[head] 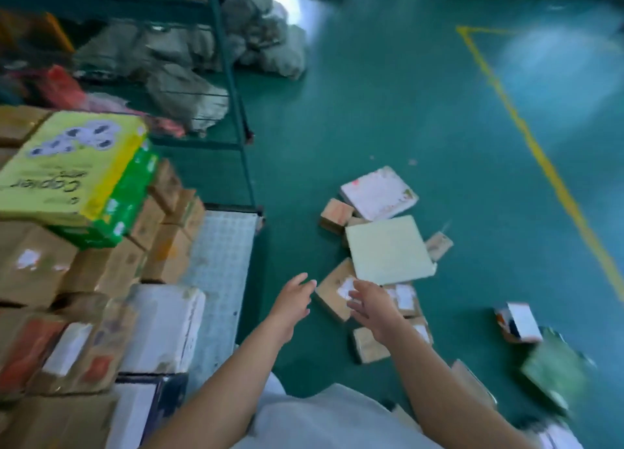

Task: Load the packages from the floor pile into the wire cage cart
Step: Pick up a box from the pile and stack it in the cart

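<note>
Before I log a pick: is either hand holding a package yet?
No. The left hand and right hand hang open and empty over the brown box on the floor.

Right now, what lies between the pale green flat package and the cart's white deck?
In the head view, mostly bare green floor separates the pale green flat package from the white deck.

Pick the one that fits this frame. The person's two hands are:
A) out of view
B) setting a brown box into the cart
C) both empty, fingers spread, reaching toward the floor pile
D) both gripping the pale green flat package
C: the left hand and right hand hold nothing, with fingers spread above a brown box in the floor pile.
</note>
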The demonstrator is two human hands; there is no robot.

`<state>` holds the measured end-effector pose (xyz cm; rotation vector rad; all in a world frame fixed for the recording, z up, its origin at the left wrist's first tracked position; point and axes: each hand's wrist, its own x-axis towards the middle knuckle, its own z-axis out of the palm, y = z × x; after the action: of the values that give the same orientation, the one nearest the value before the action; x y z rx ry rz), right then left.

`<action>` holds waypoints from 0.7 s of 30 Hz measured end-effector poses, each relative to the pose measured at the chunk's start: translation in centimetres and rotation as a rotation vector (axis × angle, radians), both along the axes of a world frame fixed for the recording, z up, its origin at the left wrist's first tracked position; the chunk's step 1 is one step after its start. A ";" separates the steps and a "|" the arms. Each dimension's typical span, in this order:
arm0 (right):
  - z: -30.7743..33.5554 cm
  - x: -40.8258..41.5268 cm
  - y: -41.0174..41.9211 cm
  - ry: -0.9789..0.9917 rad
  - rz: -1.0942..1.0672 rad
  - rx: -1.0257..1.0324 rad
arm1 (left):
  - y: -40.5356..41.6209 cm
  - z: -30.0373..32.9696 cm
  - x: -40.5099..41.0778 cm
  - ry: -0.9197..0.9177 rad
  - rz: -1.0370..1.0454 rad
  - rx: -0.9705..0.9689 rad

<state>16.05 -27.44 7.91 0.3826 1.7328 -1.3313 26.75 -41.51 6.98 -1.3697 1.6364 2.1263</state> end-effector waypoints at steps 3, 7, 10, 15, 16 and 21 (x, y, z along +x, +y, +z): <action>-0.4 -1.1 5.0 -0.001 -0.155 -0.012 | 3.6 0.1 -3.0 0.014 -0.125 -0.023; -1.5 -1.3 11.7 -0.053 -0.351 -0.004 | 8.4 -0.2 -6.7 -0.015 -0.301 -0.049; -2.7 -1.4 15.8 -0.098 -0.521 -0.003 | 11.3 -0.7 -9.0 -0.043 -0.431 -0.062; -3.1 -2.3 19.0 -0.127 -0.714 0.011 | 14.1 -1.6 -13.5 -0.089 -0.614 -0.037; -3.3 -2.5 19.3 -0.134 -0.733 0.027 | 14.4 -2.0 -14.3 -0.101 -0.639 -0.027; -3.9 -4.6 20.8 -0.167 -0.879 0.086 | 16.0 -3.4 -19.6 -0.151 -0.768 0.004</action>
<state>11.43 -6.66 4.00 1.3754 1.5210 -1.7447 7.15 -25.55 3.53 -0.6902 1.7103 1.5302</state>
